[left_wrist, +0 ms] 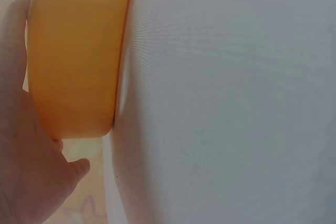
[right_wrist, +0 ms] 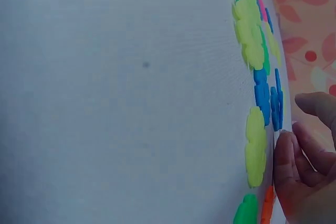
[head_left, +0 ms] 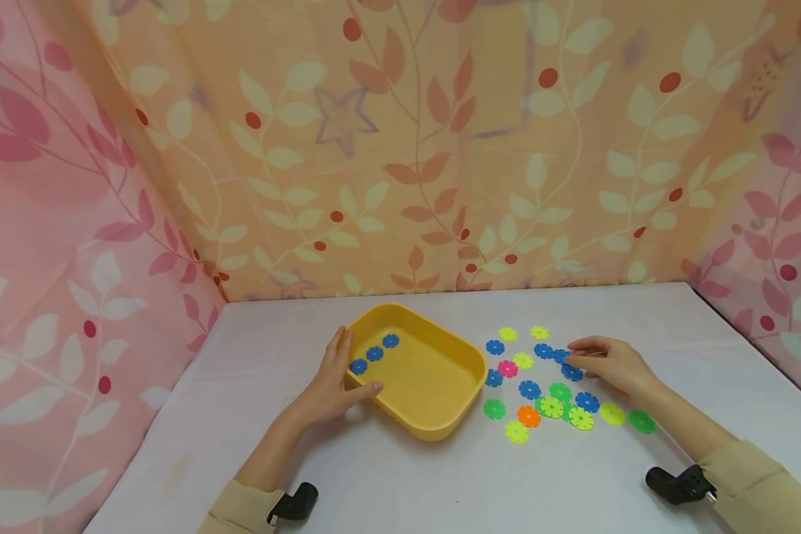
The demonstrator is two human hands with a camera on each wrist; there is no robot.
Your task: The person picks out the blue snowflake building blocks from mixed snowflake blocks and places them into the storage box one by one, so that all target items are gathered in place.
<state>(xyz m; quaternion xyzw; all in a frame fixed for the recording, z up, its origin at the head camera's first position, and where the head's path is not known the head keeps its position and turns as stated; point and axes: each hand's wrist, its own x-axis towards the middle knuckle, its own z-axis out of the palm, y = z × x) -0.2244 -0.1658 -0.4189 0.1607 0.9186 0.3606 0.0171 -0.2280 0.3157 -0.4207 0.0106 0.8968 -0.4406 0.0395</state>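
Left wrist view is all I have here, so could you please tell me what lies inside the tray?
Observer: The head view shows three blue discs in a row inside the yellow tray.
Operator: Thank you. Where is the right hand, please?
Observer: The right hand is to the right of the tray, its fingertips at some loose blue discs; I cannot tell whether it pinches one.
Operator: And are there any pink pieces out there?
Observer: I see just one pink disc, lying on the table to the right of the tray.
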